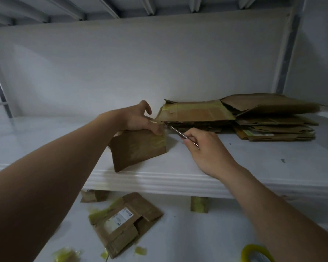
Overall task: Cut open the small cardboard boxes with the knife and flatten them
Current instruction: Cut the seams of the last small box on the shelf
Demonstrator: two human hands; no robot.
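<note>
The small box (138,148) stands upright on the desk (254,163) near its front edge, taped face w/ yellowish tape toward the camera. The left hand (138,118) pinches the box's top edge by the right corner, thumb & fingers curled on it, one finger lifted clear. Prob. this steadies the box and keeps the taped seam taut for the blade. The right hand (206,148) is closed round the handle of the knife (178,132), blade pointing up-left at that same top right corner. The tip is at or just beside the left fingertips; can't tell if it's in the tape yet.

Just behind & right lies a stack of flattened boxes (254,120), so some of the job looks done. The blade sits between the box and this stack, so there's little room on that side. Left of the box & toward the front the desk is bare, more room to tip the box flat.

Below the desk edge, on a lower surface (197,233), lie another flattened box (125,222) w/ a label, tape scraps (140,250) and a tape roll (254,255).

Risk: the blade is v. near the left fingers.
</note>
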